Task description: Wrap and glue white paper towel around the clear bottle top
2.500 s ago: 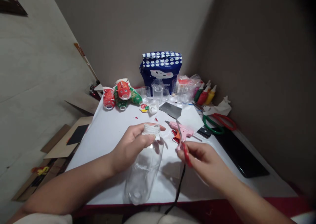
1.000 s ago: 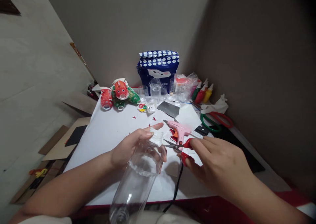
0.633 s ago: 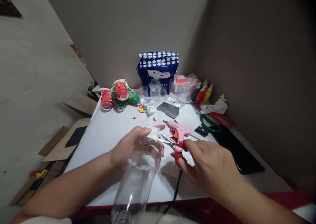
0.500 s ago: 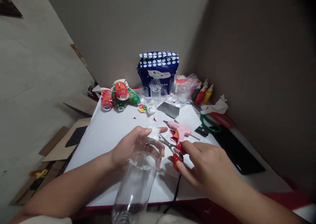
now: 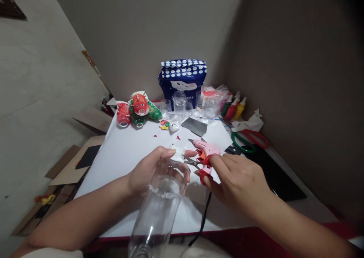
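Note:
My left hand (image 5: pixel 150 167) is closed around the upper end of a clear plastic bottle (image 5: pixel 156 216), which tilts with its other end toward me. White material (image 5: pixel 178 154) covers the bottle's far end, and my left thumb presses on it. In my right hand (image 5: pixel 239 178) are red-handled scissors (image 5: pixel 202 167), with fingers through the loops. Their blades point left and reach the edge of the white material; whether they cut into it I cannot tell. Just behind the scissors a pink glue gun (image 5: pixel 209 147) lies on the table, near red and orange scraps (image 5: pixel 200 154).
Red and green decorated fish-like figures (image 5: pixel 139 104) stand at the back left. Behind are a blue bag (image 5: pixel 183 83), clear cups (image 5: pixel 179 103) and paint bottles (image 5: pixel 232 109). A black phone-like slab (image 5: pixel 275 174) and green-and-red-handled scissors (image 5: pixel 244 143) lie right.
The scissors have swung slightly upward, and their blades now lie closer to level against the white material. My right hand rose a little; my left hand and the bottle barely moved.

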